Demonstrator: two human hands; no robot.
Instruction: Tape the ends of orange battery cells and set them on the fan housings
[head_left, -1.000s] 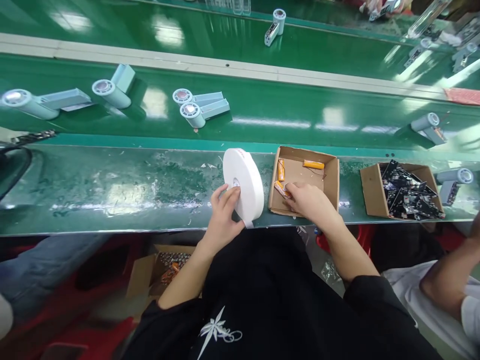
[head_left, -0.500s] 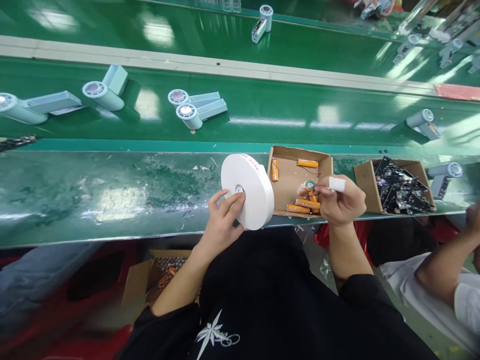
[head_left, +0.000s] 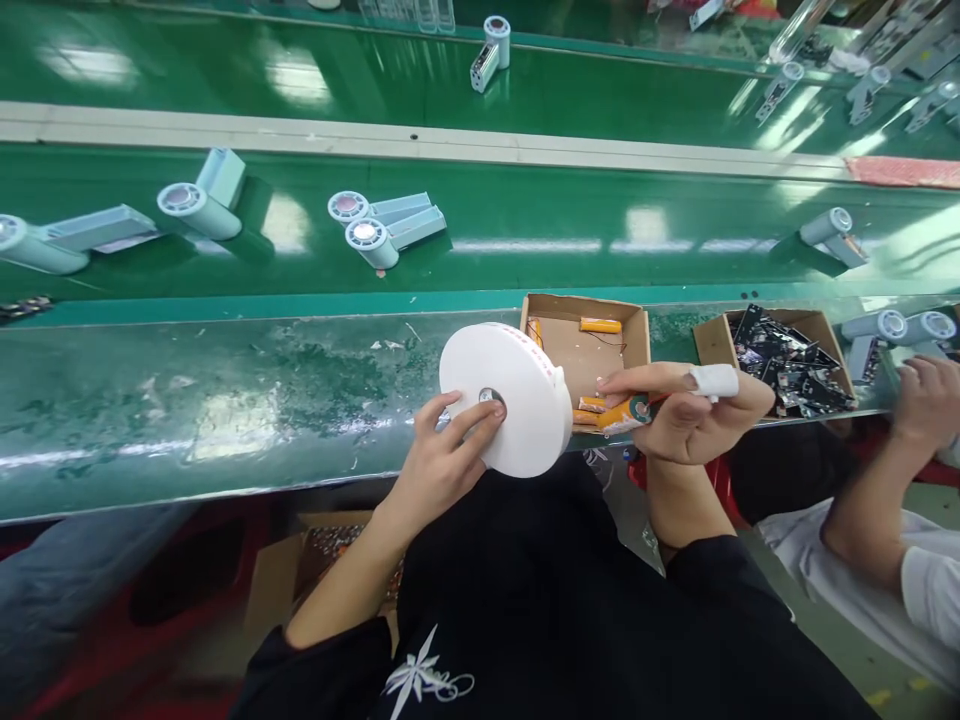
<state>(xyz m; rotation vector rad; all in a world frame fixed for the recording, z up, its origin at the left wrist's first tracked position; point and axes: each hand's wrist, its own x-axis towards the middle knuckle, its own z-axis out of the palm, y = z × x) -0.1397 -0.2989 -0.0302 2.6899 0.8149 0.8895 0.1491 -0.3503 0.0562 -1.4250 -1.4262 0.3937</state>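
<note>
My left hand (head_left: 454,440) grips a large white roll of tape (head_left: 517,400), its fingers at the core hole, holding the roll tilted at the bench's front edge. Beside it, my right hand (head_left: 697,410) is closed on an orange cylindrical battery (head_left: 621,414) with a green ring at its end, just over the near side of a cardboard box (head_left: 636,335). A white wrap (head_left: 714,381) circles the right index finger. Other orange batteries lie in the box, one with thin wires (head_left: 601,326) at the back. The roll and my right hand hide part of the contents.
Right of the box stands another carton (head_left: 712,340) full of black circuit boards (head_left: 787,360). Light-blue fan housings (head_left: 371,243) lie along the green conveyor (head_left: 525,260). At far right a co-worker's hand (head_left: 926,400) is near more housings. An open carton (head_left: 277,575) sits below the bench.
My right hand has gone from holding the battery's wires to holding its body, with the index finger now stretched over it. The tape roll has shifted slightly right and down in view.
</note>
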